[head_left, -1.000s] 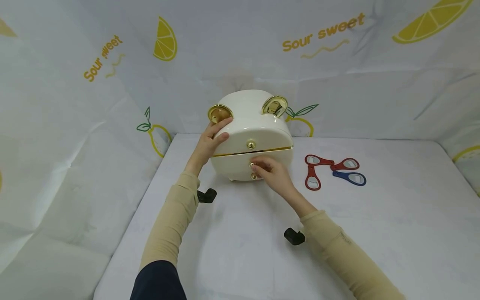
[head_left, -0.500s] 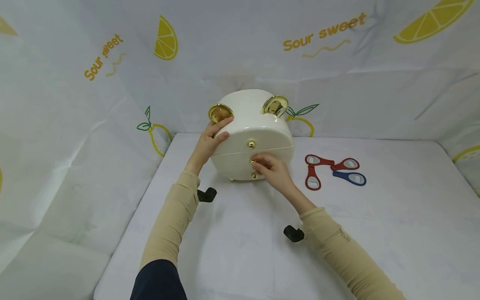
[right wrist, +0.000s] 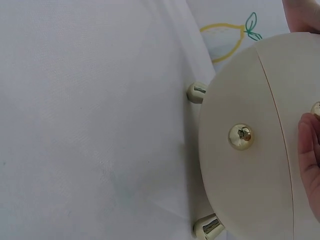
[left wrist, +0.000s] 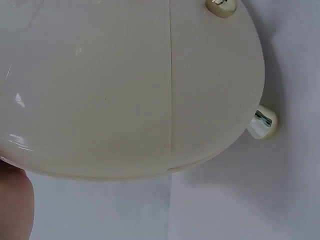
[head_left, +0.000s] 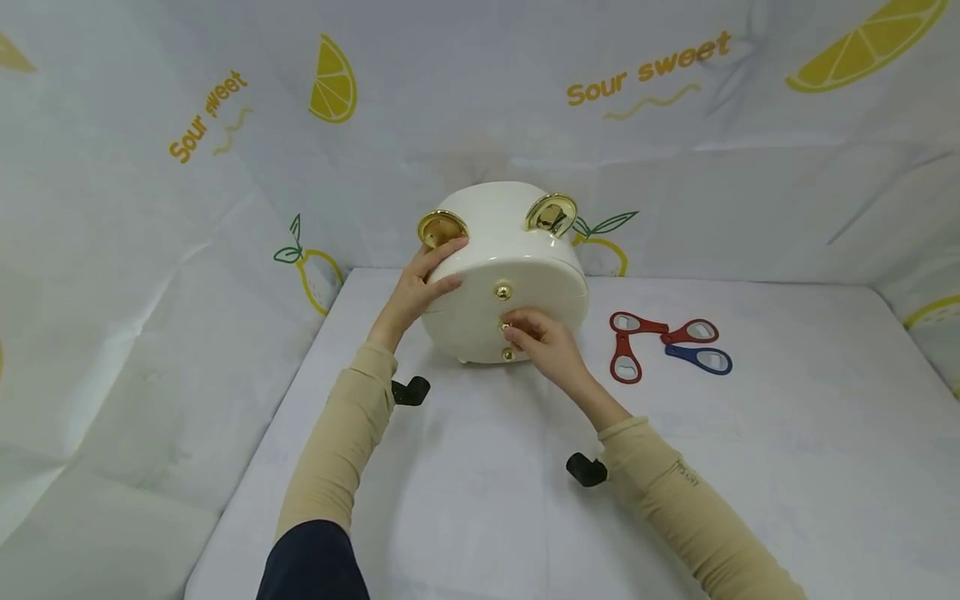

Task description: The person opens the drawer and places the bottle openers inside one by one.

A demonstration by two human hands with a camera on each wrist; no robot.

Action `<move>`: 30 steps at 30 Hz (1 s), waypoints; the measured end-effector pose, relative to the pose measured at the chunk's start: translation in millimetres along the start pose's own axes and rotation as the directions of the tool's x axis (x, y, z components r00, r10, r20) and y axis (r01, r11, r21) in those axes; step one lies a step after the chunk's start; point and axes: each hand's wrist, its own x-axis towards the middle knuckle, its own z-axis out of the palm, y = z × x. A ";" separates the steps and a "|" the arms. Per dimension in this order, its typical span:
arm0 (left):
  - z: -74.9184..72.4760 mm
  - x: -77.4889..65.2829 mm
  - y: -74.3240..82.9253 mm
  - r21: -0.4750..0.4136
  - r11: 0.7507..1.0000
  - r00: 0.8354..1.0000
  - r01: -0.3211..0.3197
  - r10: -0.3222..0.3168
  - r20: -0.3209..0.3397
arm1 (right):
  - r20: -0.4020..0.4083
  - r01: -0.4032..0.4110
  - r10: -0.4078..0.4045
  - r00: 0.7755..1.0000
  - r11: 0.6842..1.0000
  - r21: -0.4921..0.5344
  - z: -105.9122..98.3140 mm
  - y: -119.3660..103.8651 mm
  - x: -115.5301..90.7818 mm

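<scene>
While the white box [head_left: 542, 287] is being supported toward the far edge of the table [head_left: 480, 492], its left side is being touched by the extended fingers of the left hand [head_left: 417, 287]. The middle gold knob [head_left: 503, 327] is being pinched by the right hand [head_left: 549, 343], the hand nearer to it, from the right; the box front is being presented toward the near side.
</scene>
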 end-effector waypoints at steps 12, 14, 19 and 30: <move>5.6 -0.6 -7.5 0.107 0.993 0.997 -0.058 0.064 -0.052 | -0.023 0.027 -0.026 0.999 1.000 0.013 3.0 12.4 0.4; 5.5 -0.8 -7.9 0.103 0.993 0.996 -0.050 0.057 -0.066 | -0.011 0.019 -0.018 1.000 0.999 0.029 3.1 8.2 -1.0; 4.0 -0.1 -6.2 0.124 0.990 0.995 -0.075 0.082 -0.057 | 0.013 0.008 -0.009 1.000 1.000 0.028 1.6 -10.8 -7.6; 2.5 -2.4 -6.6 0.143 0.985 0.993 -0.096 0.105 -0.061 | 0.025 0.053 -0.053 0.998 0.999 0.005 2.5 -9.2 -11.5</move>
